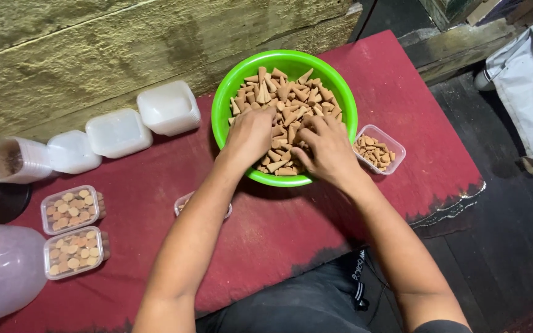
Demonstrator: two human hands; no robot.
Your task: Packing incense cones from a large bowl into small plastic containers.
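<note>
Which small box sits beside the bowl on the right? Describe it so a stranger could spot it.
Start at the green bowl on the red cloth. Just beyond the right hand sits a small clear box, open and part-filled with loose tan cones; the other filled boxes are lidded.

The bowl (229,92) is bright green, the cones (285,92) in it tan and light brown. The cloth (279,228) beneath is deep red with a dark, blackened edge. The small boxes (72,231) are clear plastic, their round contents pale tan. The stacked lids (118,132) are milky white, the jug (4,271) cloudy grey with an orange cap.
</note>
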